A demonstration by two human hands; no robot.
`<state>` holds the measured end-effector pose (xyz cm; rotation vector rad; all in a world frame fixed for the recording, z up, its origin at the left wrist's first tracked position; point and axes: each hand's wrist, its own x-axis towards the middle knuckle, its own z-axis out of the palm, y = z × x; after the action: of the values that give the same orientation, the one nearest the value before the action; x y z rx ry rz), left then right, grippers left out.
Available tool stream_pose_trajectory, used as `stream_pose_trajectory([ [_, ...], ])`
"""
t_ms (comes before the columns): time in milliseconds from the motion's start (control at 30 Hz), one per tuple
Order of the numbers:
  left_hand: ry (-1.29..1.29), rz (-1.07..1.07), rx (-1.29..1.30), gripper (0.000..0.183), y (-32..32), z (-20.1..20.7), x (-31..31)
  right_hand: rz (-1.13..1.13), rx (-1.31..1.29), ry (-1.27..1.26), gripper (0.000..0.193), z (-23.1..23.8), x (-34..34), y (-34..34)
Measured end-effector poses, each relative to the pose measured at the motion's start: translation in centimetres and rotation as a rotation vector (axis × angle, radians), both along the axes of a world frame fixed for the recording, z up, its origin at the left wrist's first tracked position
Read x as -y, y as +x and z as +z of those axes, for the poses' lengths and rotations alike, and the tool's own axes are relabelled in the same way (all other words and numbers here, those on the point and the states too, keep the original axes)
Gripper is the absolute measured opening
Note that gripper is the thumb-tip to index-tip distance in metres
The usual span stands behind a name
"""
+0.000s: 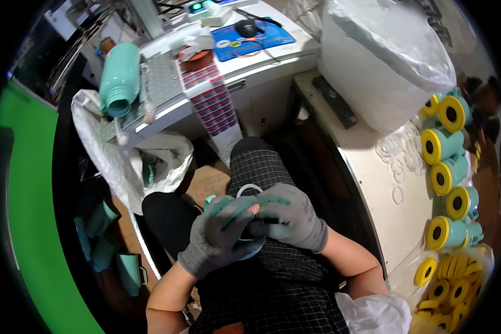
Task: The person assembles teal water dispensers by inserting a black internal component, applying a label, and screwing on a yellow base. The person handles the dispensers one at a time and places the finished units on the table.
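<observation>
White right-hand tabletop [373, 200]: clear rings [409, 147] are scattered on it, mint cups [459, 170] with yellow ends are lined up on their sides along the far right. On the far tabletop [303, 43], a blue mat [278, 38] is laid; a label strip [216, 111] is draped over its front edge. Bright green surface [33, 195] is seen at left.

Large white sack [367, 67] is stood on the right-hand tabletop, contents hidden. Clear bag [487, 255] is filled with yellow lids [456, 267]. Mint bottle [129, 64] is laid at upper left, mouth uncapped.

White ring [249, 186]: thin, round, partly covered, located at the fingertips above the lap. Mint piece [208, 201] is mostly hidden beside the left hand [220, 228]. Fingers of it and the right hand [289, 214] are curled together, gray-gloved, green-stained; exact grip can't be told.
</observation>
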<state>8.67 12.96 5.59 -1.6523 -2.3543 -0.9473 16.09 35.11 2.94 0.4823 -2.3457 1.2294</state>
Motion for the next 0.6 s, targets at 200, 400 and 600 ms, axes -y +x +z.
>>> stream_pose_trajectory([
  [200, 0.106, 0.072, 0.053, 0.047, -0.9, -0.8, 2.4, 0.087, -0.083, 0.176, 0.037, -0.9, 2.8, -1.1],
  [400, -0.076, -0.026, 0.076, 0.044, -2.7, 0.0, 3.0, 0.132, 0.170, 0.264, 0.046, 1.5, 4.3, 0.3],
  [600, -0.226, 0.197, -0.192, 0.030, -1.7, 2.5, 3.1, 0.021, 0.058, 0.111, 0.043, 0.0, 6.9, -0.1],
])
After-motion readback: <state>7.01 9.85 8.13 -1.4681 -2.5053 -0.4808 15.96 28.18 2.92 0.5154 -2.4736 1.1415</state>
